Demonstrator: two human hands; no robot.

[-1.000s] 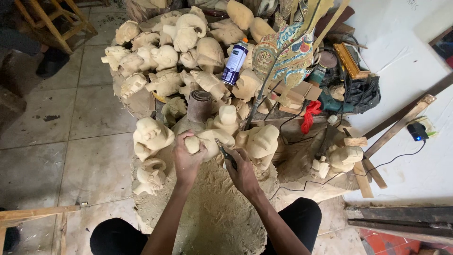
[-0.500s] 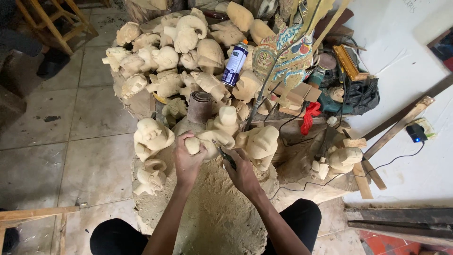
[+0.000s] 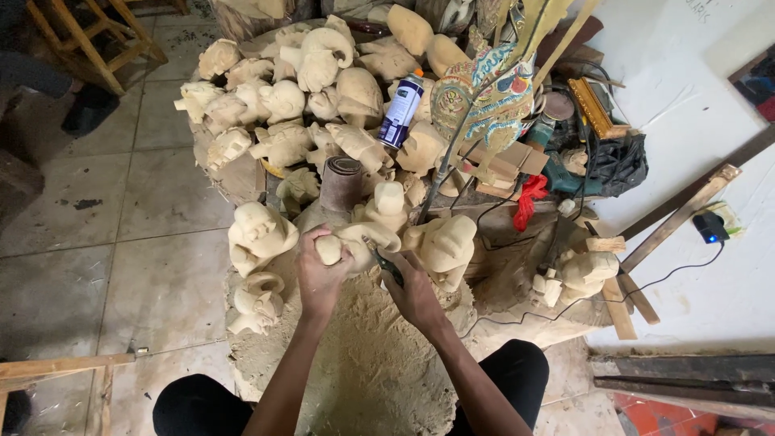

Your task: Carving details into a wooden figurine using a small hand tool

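Left hand (image 3: 319,270) clenched around a pale unfinished wood carving (image 3: 355,241), fingers wrapped over its left end, knuckles up. Right hand (image 3: 412,291) closed on a dark-handled carving tool (image 3: 386,265); tool tip sits against the carving's lower right side. Both hands touch the same piece, close together, just above the person's knees.

Head view, rest of scene:
- Carving sits over a mound of sawdust and chips (image 3: 371,363) that fills the space between the legs in black trousers (image 3: 202,408).
- Similar raw carvings just beside it: one at left (image 3: 258,234), a smaller one below that (image 3: 257,300), one at right (image 3: 444,242), one upright just behind (image 3: 387,202).
- Big pile of the same pale carvings (image 3: 291,89) farther back, stacked loosely, touching each other.
- Roll of brown sandpaper (image 3: 341,184) stands upright just behind the hands.
- Spray can (image 3: 402,109), white and blue, lies tilted on the pile.
- Painted flat puppet figure (image 3: 484,97) on a stick, upright, right of the can.
- Red cloth (image 3: 529,198), black bag (image 3: 617,165) and a green power tool (image 3: 561,173) at right, with black cables.
- Wood offcuts (image 3: 617,311) and a long batten (image 3: 678,218) on the white sheet at right; small black adapter (image 3: 710,226) with a blue light near it.
- Tiled floor (image 3: 105,242) at left, wooden stool (image 3: 89,36) top left.
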